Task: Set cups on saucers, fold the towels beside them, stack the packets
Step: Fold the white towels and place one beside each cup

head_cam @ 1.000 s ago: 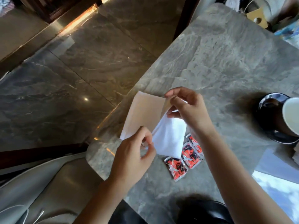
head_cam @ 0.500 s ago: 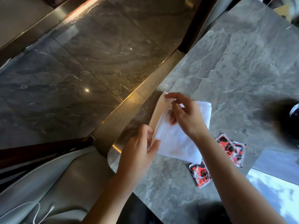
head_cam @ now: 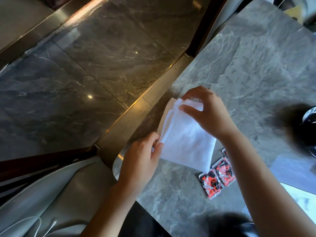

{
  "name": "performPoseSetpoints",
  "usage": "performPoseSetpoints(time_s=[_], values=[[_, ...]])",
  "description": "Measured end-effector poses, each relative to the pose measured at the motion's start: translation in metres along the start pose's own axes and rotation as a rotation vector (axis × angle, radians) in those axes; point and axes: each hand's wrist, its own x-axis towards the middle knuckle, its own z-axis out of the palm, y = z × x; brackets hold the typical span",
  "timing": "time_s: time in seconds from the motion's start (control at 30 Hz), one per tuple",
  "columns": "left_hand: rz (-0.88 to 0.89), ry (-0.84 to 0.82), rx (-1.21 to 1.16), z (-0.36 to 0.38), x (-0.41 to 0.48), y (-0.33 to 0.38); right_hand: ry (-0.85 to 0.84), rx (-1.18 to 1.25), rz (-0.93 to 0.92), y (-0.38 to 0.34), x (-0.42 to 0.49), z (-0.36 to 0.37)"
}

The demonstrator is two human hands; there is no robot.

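Observation:
A white towel [head_cam: 184, 141] lies folded over on the grey marble table [head_cam: 256, 69], near its left edge. My left hand [head_cam: 142, 158] pinches the towel's near left corner. My right hand [head_cam: 206, 113] holds the far edge, thumb and fingers closed on the layers. Red and black packets [head_cam: 218, 177] lie side by side on the table just beyond the towel's near right corner, partly under my right forearm. A black saucer [head_cam: 307, 127] shows blurred at the right edge; no cup is visible.
The table's rounded left corner [head_cam: 118, 161] drops off to a dark polished floor [head_cam: 85, 74]. A grey seat with a white cable [head_cam: 44, 224] sits below left. A pale sheet [head_cam: 294, 170] lies on the table at right. Cluttered items sit at the far right corner.
The towel went from held up and open to folded over flat on the table. Both hands moved down with it. The view shifted, so the saucer slid to the right edge.

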Motion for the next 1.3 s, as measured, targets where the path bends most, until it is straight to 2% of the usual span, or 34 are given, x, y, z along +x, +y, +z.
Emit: performPoseSetpoints(time_s=[0.23,0.6,0.8,0.93,1.07,1.13,1.3], values=[[-0.020,0.082,0.020,0.002,-0.005,-0.011,-0.156,-0.055,-0.006,0.009,0.008,0.013],[-0.064,0.122,0.021,0.005,-0.005,-0.009,-0.047,0.005,0.226,0.011,0.013,0.015],[-0.069,0.130,0.032,0.006,-0.006,-0.009,-0.163,0.048,0.184,0.014,0.014,0.008],[-0.066,0.146,0.033,0.007,-0.006,-0.006,-0.105,0.124,0.220,0.018,0.015,0.002],[-0.047,0.167,0.030,0.008,-0.005,-0.003,-0.066,0.026,0.244,0.018,0.012,0.004],[-0.044,0.164,0.024,0.009,-0.005,-0.003,-0.057,-0.004,0.210,0.015,0.010,0.007],[-0.047,0.164,-0.022,0.009,-0.006,-0.007,0.090,0.024,0.121,0.013,0.009,0.010]])
